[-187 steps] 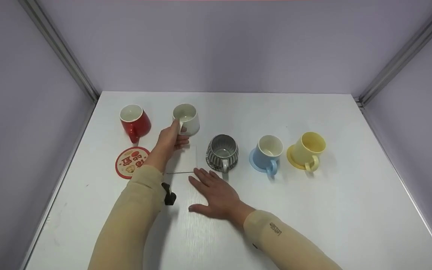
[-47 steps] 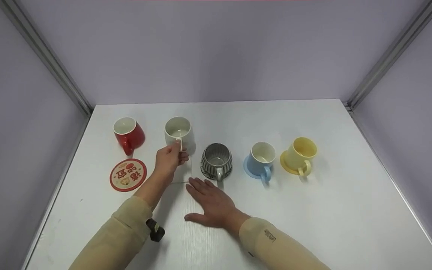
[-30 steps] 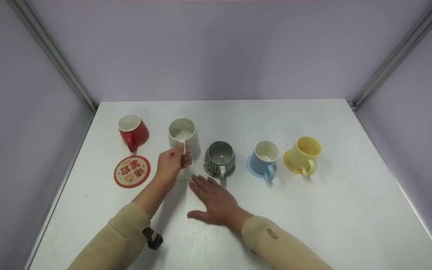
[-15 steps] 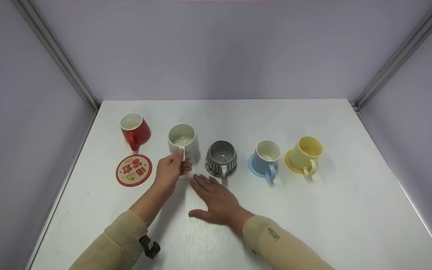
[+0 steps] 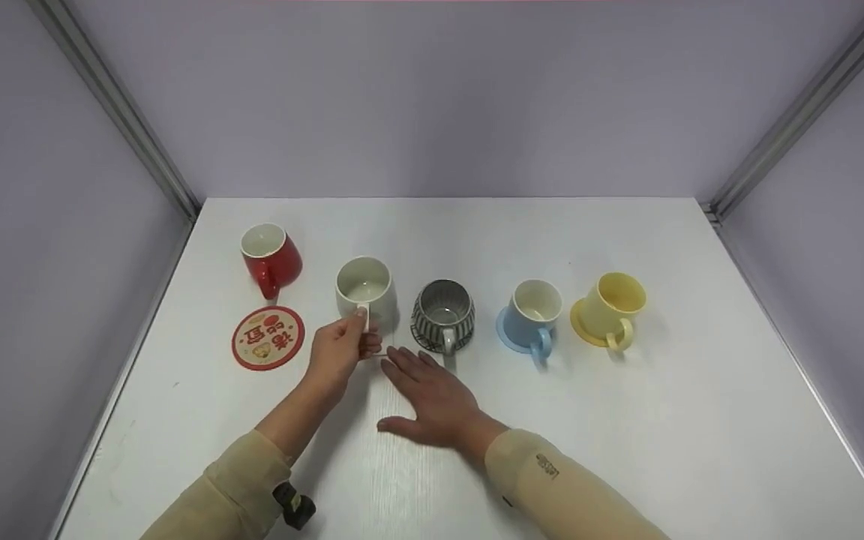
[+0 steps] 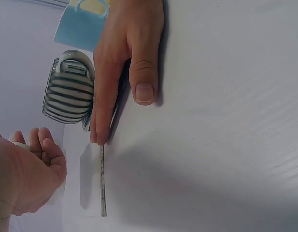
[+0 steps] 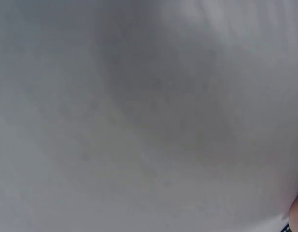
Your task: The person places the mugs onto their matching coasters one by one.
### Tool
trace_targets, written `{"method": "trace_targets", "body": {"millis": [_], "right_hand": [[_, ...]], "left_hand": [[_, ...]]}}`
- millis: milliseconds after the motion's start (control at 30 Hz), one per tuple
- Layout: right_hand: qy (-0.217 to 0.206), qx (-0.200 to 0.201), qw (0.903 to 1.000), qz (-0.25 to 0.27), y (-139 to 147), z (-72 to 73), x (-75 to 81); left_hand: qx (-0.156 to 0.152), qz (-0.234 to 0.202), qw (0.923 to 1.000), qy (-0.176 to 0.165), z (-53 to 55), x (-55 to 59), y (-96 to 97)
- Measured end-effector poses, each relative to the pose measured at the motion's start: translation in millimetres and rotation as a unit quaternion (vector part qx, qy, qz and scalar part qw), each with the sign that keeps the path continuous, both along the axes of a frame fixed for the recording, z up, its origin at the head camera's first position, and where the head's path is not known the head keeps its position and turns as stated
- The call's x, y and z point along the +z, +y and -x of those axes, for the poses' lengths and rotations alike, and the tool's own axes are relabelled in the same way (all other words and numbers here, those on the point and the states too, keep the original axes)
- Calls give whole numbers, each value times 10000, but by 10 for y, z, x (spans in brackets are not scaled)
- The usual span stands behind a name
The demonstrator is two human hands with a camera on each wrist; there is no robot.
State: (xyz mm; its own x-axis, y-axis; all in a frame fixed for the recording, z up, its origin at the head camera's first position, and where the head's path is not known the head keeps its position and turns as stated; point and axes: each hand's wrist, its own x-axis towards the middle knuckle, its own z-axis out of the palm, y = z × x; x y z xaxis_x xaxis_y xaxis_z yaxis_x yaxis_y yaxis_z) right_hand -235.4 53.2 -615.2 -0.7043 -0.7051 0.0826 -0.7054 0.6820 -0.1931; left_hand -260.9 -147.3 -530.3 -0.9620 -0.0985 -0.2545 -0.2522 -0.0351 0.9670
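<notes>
My left hand [image 5: 337,347] pinches the handle of a white mug [image 5: 364,282] between thumb and fingers. Upright, the mug overlaps a thin white square coaster [image 6: 92,176], most of which it hides in the head view. My right hand [image 5: 434,403] lies flat with fingers spread, its fingertips at the coaster's near right corner. Just right of the white mug, a grey striped mug [image 5: 444,311] stands on a dark-patterned coaster. In the left wrist view my left hand covers nearly all of the white mug.
A red mug [image 5: 277,264] stands at the back left, behind a round red-rimmed coaster [image 5: 268,338]. To the right, a blue mug [image 5: 528,327] and a yellow mug [image 5: 603,315] sit on matching coasters. Pale walls [image 5: 432,97] enclose the white table.
My left hand has closed on the white mug's handle and brought the mug toward me, from behind the square coaster to over it. My right hand has stayed flat in place.
</notes>
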Motion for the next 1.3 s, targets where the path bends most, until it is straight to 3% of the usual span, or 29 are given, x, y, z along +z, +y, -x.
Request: {"method": "trace_targets", "body": {"millis": [533,733,1300], "right_hand": [[54,21,10000,38,11,-4,5],[124,18,9999,13,3,-6,-4],[80,-20,9999,-59,-7,-6,2]], "left_hand": [[-42,278,9995,-159,-108,-60,-46],[42,223,9997,-63,-135,-82,-67],[24,367,9991,-223,-155,-194,-94]]}}
